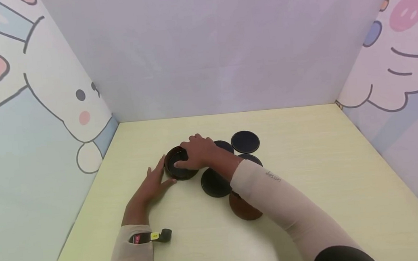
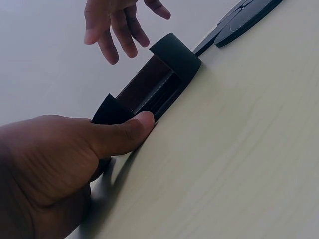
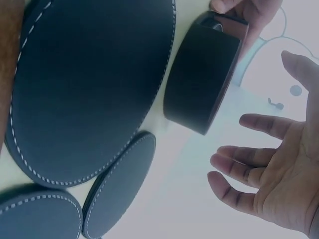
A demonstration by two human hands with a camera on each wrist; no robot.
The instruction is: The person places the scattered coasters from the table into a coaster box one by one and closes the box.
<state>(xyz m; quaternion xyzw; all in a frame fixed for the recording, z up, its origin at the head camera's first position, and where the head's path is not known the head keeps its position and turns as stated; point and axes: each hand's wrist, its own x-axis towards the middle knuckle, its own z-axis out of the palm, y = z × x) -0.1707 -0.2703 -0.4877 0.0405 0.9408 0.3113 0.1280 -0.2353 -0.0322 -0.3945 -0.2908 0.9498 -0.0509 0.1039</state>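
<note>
A round, dark coaster holder (image 1: 173, 174) with a raised wall sits on the table, left of several coasters. My left hand (image 1: 153, 189) grips its left side; in the left wrist view the thumb (image 2: 142, 124) lies on the near wall by a cut-out. Above the holder hovers my right hand (image 1: 197, 153), fingers spread and apart from it, with nothing in them in the right wrist view. Black stitched coasters (image 3: 92, 94) lie to the right, partly under the right forearm. Whether a coaster lies inside the holder, I cannot tell.
A brown disc (image 1: 244, 209) lies nearest me, partly hidden by the right sleeve. One black coaster (image 1: 245, 141) is at the back of the group. Walls with cartoon animals (image 1: 56, 80) border the pale table (image 1: 304, 140) on the left and right; a plain wall closes the back.
</note>
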